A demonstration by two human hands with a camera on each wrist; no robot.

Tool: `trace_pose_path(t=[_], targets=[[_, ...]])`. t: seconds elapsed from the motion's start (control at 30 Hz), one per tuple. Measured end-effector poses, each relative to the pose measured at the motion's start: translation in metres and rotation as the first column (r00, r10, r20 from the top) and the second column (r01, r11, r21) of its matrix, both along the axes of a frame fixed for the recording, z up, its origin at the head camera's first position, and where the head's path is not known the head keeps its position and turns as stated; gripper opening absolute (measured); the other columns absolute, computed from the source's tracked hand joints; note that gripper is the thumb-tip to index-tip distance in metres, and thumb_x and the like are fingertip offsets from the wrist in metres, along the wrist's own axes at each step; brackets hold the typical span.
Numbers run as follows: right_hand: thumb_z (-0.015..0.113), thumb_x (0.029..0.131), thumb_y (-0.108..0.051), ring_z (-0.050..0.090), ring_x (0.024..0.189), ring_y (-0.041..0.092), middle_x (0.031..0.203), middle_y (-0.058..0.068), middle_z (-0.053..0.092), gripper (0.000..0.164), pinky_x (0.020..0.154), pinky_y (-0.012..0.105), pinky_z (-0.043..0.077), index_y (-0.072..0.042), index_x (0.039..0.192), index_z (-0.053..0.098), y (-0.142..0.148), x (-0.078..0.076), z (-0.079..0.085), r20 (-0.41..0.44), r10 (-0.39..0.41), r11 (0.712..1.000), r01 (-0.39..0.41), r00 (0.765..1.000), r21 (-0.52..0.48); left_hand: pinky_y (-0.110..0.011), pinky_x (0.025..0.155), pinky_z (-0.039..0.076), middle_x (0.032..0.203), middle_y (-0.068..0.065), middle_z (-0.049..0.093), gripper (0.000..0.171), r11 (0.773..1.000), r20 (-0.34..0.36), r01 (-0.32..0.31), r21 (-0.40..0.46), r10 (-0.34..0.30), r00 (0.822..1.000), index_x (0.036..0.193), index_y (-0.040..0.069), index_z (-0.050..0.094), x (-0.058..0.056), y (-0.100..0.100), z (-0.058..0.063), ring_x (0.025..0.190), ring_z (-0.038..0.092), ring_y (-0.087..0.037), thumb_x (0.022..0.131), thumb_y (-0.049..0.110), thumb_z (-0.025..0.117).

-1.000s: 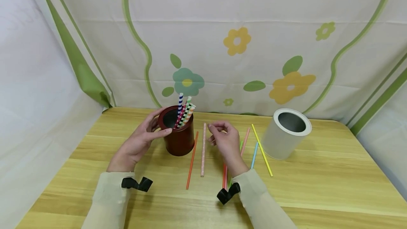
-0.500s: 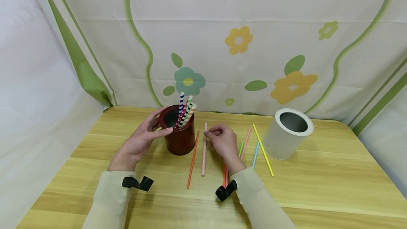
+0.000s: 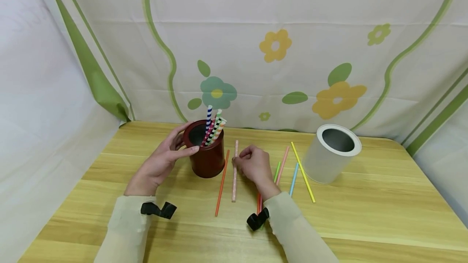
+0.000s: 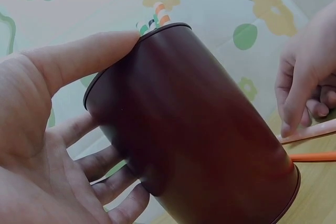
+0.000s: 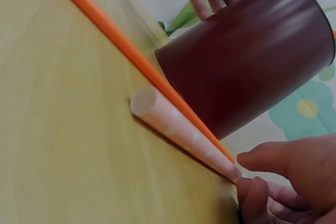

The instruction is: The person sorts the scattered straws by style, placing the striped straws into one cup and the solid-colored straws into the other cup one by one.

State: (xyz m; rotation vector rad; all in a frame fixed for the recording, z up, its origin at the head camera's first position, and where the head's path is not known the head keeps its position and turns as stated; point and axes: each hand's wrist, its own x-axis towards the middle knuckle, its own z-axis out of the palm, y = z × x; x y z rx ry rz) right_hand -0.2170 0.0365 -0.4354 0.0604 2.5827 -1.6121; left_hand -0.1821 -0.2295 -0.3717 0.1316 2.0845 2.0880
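Left hand (image 3: 161,161) is wrapped round a dark red cup (image 3: 206,163) left of centre, striped and dotted straws (image 3: 214,132) poking out the top. Right hand (image 3: 254,165) is right at the patterned pink straw (image 3: 234,184) lying mid-frame, honestly can't tell if it's pinching. Pale cup (image 3: 324,163) sits centre-right, dark inside.

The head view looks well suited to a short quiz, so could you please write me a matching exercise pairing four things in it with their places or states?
1. Dark red cup
2. White cup
3. Pale pink straw
4. Yellow straw

A. At the fingertips of the right hand
B. No straws sticking out of it
C. Held by the left hand
D. Lying beside the white cup

Pairs: 1-C, 2-B, 3-A, 4-D
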Motion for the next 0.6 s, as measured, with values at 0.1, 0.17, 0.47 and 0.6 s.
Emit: trace_pose_path(t=[0.1,0.17,0.47,0.6], targets=[[0.086,0.090,-0.018,0.061,0.061,0.014,0.078,0.004,0.069,0.019,0.054,0.025,0.048,-0.008,0.091,0.071,-0.0015,0.0005,-0.0010,-0.026,0.010,0.998,-0.009,1.000,0.060,-0.059,0.129,0.017,0.175,-0.010,0.030,0.081,1.000,0.000,-0.001,-0.002,0.001,1.000,0.171,0.023,0.028,0.0002,-0.0001,0.0000,0.159,0.025,-0.035,0.102,0.011,0.070],[0.087,0.090,-0.019,0.061,0.064,0.014,0.078,0.004,0.069,0.019,0.057,0.025,0.049,-0.008,0.089,0.071,-0.0022,0.0005,-0.0015,-0.041,0.017,0.995,-0.013,0.999,0.098,-0.059,0.129,0.016,0.175,-0.010,0.030,0.081,1.000,-0.001,-0.001,-0.003,0.001,1.000,0.171,0.023,0.028,0.0001,-0.0004,-0.0002,0.159,0.024,-0.035,0.102,0.011,0.070],[0.086,0.088,-0.016,0.060,0.064,0.016,0.075,0.003,0.070,0.017,0.055,0.026,0.049,-0.009,0.081,0.072,-0.0050,0.0017,0.0009,-0.084,0.029,0.985,-0.014,0.996,0.173,-0.059,0.130,0.016,0.176,-0.009,0.029,0.081,1.000,0.003,-0.003,0.000,0.003,1.000,0.171,0.024,0.028,-0.0010,-0.0006,-0.0009,0.160,0.024,-0.035,0.102,0.011,0.070],[0.084,0.089,-0.018,0.062,0.062,0.016,0.076,0.004,0.072,0.017,0.052,0.026,0.050,-0.009,0.079,0.074,-0.0053,0.0028,0.0015,-0.089,0.032,0.979,-0.014,0.995,0.202,-0.059,0.130,0.015,0.176,-0.009,0.029,0.081,1.000,0.006,-0.004,0.002,0.004,1.000,0.170,0.025,0.029,-0.0011,-0.0002,-0.0008,0.160,0.024,-0.034,0.102,0.011,0.070]])
